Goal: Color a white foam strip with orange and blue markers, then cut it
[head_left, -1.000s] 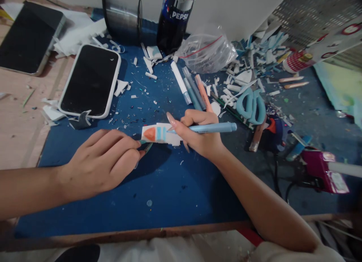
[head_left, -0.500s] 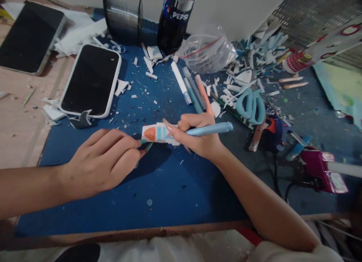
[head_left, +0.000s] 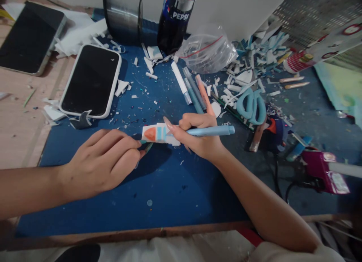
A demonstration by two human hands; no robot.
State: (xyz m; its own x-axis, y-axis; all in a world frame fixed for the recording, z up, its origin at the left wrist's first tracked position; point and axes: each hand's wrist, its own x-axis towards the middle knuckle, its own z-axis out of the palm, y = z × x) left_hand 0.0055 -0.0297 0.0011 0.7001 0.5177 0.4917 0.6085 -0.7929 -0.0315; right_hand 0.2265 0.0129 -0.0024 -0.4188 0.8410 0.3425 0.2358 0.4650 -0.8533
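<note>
A small white paper cutout (head_left: 158, 134) with an orange triangle and light blue stripes lies on the blue mat (head_left: 135, 190). My left hand (head_left: 104, 162) rests on the mat, its fingers pinched on the cutout's left end. My right hand (head_left: 198, 135) is closed round a light blue pen (head_left: 212, 131), with the pen's tip on the cutout's right part.
A white-cased phone (head_left: 90, 80) and a dark tablet (head_left: 28, 37) lie at the left. A Pepsi bottle (head_left: 175, 20), a spool (head_left: 121, 16) and a plastic bag (head_left: 206, 48) stand at the back. Several markers (head_left: 192, 88), blue scissors (head_left: 250, 105), paper scraps and a glue gun (head_left: 271, 131) crowd the right.
My right hand and the pen shifted slightly over the cutout; the pen tilted and came back near level. My left hand has stayed still.
</note>
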